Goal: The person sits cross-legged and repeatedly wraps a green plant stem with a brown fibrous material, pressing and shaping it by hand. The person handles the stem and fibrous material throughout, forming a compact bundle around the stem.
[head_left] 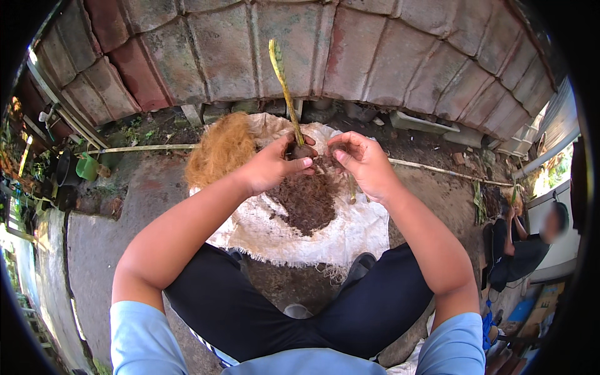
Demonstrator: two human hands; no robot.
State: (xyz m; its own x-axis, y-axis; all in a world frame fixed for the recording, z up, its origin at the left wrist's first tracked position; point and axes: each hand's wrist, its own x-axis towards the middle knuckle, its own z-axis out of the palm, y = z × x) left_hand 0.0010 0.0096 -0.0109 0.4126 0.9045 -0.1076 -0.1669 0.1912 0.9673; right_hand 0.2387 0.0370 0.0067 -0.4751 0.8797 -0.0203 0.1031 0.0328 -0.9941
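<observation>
My left hand (279, 164) is closed round the base of a plant cutting (289, 94), whose thick yellow-green stem stands up, tilted slightly left. A dark clump of soil (302, 152) surrounds the stem's foot at my fingers. Just to its right, my right hand (367, 167) is curled, thumb toward fingertips that look soiled; what it pinches, if anything, I cannot make out. Beneath both hands a heap of dark brown soil (306, 203) lies on a white woven sack (250, 228). Beside my left hand sits a pile of tan coconut fibre (220, 150).
Old roof tiles (287, 53) slope across the far side, low over the ground. A thin pole (450, 171) lies behind the sack. My knees flank the sack's near edge. At the right a co-worker (522, 240) sits by a wall. A green container (87, 167) is at far left.
</observation>
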